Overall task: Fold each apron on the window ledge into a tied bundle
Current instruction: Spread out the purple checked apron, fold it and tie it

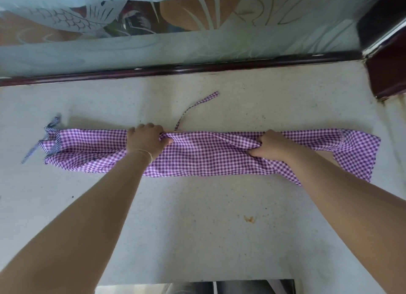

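Note:
A purple and white checked apron point(211, 157) lies folded into a long narrow band across the pale stone window ledge point(197, 227). My left hand point(147, 141) grips the band's far edge left of its middle, thumb and fingers curled into the cloth. My right hand point(268, 144) grips a bunched fold right of the middle. One apron strap point(195, 106) trails away toward the window. Dark striped ties point(47, 137) stick out at the band's left end.
A dark wooden window frame point(197, 68) runs along the back of the ledge under frosted patterned glass point(153, 29). A dark wooden post point(386, 73) stands at the right corner. A small orange stain point(249, 219) marks the ledge in front.

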Action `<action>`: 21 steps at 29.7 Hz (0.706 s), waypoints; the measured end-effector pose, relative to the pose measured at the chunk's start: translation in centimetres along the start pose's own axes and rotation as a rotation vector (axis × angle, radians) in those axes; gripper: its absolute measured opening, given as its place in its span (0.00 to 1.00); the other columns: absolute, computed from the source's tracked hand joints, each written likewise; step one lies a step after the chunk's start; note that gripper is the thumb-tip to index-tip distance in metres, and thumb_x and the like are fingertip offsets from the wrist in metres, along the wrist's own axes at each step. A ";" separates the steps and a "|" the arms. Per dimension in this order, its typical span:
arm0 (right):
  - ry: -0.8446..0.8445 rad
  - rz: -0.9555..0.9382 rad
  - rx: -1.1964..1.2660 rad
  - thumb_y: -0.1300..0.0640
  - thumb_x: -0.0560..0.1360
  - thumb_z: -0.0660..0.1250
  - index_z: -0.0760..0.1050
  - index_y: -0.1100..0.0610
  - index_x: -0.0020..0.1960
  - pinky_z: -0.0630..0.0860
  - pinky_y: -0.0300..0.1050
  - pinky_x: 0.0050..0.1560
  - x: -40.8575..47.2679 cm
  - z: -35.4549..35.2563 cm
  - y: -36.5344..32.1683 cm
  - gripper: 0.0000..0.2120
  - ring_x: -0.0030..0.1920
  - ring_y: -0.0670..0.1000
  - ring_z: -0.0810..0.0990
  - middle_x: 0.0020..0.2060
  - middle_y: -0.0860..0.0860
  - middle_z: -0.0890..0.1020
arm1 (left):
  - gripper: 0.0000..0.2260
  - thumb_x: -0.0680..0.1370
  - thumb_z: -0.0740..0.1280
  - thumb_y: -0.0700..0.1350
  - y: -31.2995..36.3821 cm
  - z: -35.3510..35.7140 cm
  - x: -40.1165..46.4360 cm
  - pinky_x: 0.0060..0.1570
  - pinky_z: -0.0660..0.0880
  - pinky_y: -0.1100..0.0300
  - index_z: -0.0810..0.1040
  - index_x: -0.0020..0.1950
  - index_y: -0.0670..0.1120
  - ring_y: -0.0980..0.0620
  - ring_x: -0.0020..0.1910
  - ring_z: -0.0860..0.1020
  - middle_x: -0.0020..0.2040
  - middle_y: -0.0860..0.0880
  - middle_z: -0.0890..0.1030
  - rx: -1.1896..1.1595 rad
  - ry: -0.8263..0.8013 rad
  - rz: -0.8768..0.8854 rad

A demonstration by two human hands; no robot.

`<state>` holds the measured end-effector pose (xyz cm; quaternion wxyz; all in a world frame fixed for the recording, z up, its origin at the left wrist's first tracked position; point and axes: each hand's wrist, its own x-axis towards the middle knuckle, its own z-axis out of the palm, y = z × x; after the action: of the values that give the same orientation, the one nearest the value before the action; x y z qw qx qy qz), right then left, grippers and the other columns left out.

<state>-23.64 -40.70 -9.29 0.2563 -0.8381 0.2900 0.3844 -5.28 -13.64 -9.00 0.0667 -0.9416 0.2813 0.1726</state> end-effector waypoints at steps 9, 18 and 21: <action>0.054 0.058 -0.187 0.34 0.74 0.60 0.68 0.53 0.71 0.58 0.61 0.71 0.8 1.2 -0.1 0.33 0.71 0.62 0.59 0.71 0.57 0.61 | 0.24 0.82 0.47 0.58 11.7 5.2 -5.7 0.74 0.43 0.40 0.56 0.77 0.52 0.45 0.77 0.52 0.78 0.50 0.55 -0.322 0.142 0.129; 0.494 0.079 -0.297 0.46 0.71 0.69 0.63 0.57 0.66 0.72 0.57 0.57 -2.9 6.1 1.5 0.30 0.59 0.61 0.72 0.61 0.57 0.70 | 0.29 0.79 0.38 0.65 12.3 7.0 -2.8 0.69 0.36 0.31 0.31 0.75 0.57 0.45 0.76 0.33 0.77 0.53 0.32 -0.143 -0.157 0.078; 0.523 0.183 -0.329 0.50 0.68 0.73 0.68 0.58 0.61 0.74 0.57 0.53 -3.9 6.1 4.8 0.27 0.54 0.61 0.76 0.55 0.57 0.76 | 0.29 0.78 0.37 0.64 12.4 7.0 -2.9 0.69 0.37 0.31 0.32 0.75 0.57 0.45 0.76 0.33 0.77 0.53 0.32 -0.133 -0.149 0.069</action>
<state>-32.04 -38.92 -10.70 -0.0018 -0.9091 0.3543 0.2191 -16.37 -20.96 -14.79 0.0186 -0.9183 0.2958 0.2625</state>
